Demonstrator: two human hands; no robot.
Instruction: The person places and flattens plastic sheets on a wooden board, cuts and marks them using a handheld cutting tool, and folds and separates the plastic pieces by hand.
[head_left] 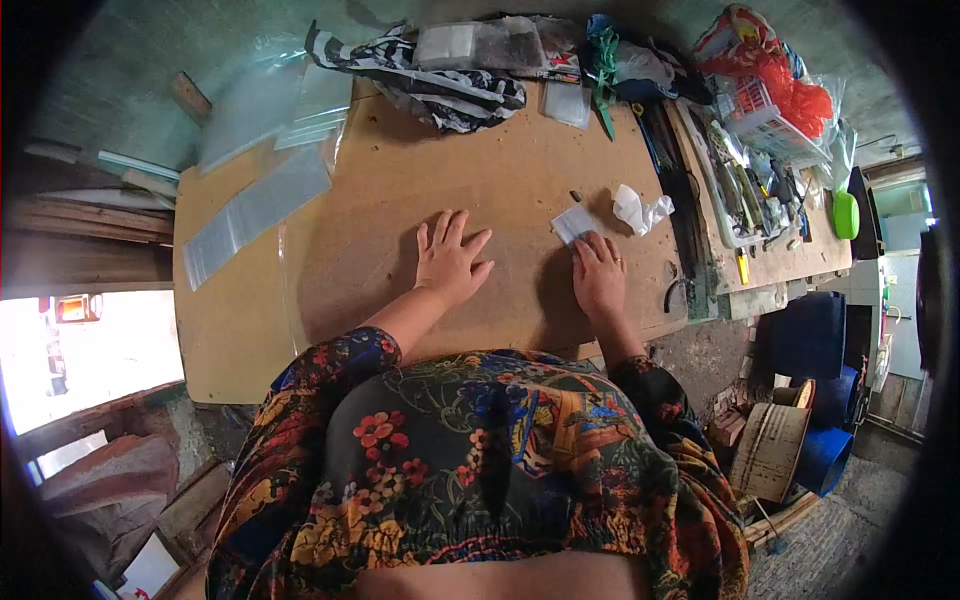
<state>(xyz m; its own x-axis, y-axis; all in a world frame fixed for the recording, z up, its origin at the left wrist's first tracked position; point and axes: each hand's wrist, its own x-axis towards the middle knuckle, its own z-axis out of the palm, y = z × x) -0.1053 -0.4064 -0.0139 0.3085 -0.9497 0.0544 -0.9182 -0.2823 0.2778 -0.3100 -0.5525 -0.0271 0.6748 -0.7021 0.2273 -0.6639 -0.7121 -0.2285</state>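
Left hand [452,270]: palm down on the table [375,215], fingers spread.
Right hand [600,280]: at 3 o'clock from the left hand, fingers over the near end of a small translucent packet [570,222]; whether they pinch it is hidden.
Crumpled white sheet [640,212]: at 1 o'clock from the right hand, near.
Clear plastic strip [255,217]: flat, toward 10 o'clock from the left hand.
Striped bundle [440,92]: at 12 o'clock, far edge.

Pkt [572,223] whitish, tabletop [385,170] tan, bag [455,98] blk/wht striped.
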